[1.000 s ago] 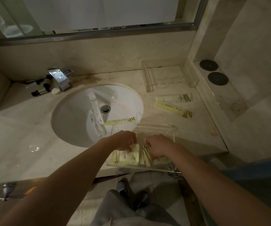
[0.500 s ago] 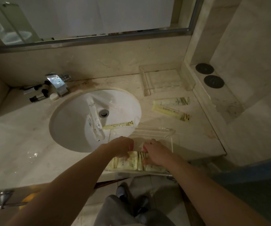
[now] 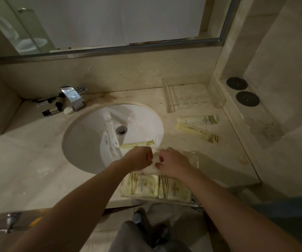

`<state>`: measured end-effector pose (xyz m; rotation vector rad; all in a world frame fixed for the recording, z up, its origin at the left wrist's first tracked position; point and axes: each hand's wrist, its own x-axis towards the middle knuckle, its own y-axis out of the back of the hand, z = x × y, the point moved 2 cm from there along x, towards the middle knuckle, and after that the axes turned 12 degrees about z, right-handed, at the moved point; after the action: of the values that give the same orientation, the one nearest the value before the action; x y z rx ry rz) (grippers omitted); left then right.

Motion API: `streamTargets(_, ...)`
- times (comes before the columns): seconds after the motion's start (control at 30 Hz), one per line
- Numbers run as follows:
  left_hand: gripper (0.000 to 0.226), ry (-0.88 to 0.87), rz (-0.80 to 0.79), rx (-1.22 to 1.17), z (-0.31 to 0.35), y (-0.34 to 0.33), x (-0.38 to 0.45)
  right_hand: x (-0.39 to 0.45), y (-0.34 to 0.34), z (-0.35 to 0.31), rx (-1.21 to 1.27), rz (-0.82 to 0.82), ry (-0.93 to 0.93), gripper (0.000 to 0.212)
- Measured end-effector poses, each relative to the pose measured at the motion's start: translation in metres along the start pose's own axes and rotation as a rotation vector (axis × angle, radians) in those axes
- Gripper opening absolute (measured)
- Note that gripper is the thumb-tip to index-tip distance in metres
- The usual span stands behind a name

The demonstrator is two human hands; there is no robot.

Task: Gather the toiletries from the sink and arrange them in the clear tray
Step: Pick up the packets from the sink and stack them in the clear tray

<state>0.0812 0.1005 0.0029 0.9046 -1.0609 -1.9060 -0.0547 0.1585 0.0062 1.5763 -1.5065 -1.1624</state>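
A clear tray (image 3: 195, 158) sits on the counter's front edge, right of the white sink (image 3: 84, 144). Two yellow-striped packets (image 3: 143, 185) (image 3: 174, 188) lie side by side in its near part. My left hand (image 3: 138, 160) and my right hand (image 3: 174, 165) hover over the tray's far half, fingertips almost meeting, fingers loosely curled, and I see nothing gripped. Long white sachets (image 3: 110, 128) lie in the basin beside the drain. A yellow sachet (image 3: 137, 143) rests at the basin's near right, just beyond my left hand. Two more yellow sachets (image 3: 197, 120) (image 3: 200, 133) lie on the counter to the right.
A second clear tray (image 3: 170, 100) stands at the back right by the wall. The chrome faucet (image 3: 73, 98), small dark-capped bottles (image 3: 52, 110) and a white cap (image 3: 68, 111) are behind the sink on the left. Two black discs (image 3: 237, 84) sit on the right ledge.
Both hands have lifted off the two packets in the tray and moved toward its far side. The packets now lie flat and uncovered.
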Motion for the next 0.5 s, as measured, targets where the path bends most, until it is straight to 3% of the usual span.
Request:
streamTargets(0.17,0.012,0.112,0.141,-0.123,-0.016,0.019,0.007,0.019,0.006,-0.016,0.037,0.055,0.002,0.020)
streamTargets(0.5,0.013,0.099,0.173,-0.210,0.005,0.027,0.048,0.028,0.023,0.009,0.119,0.241,-0.098,0.011)
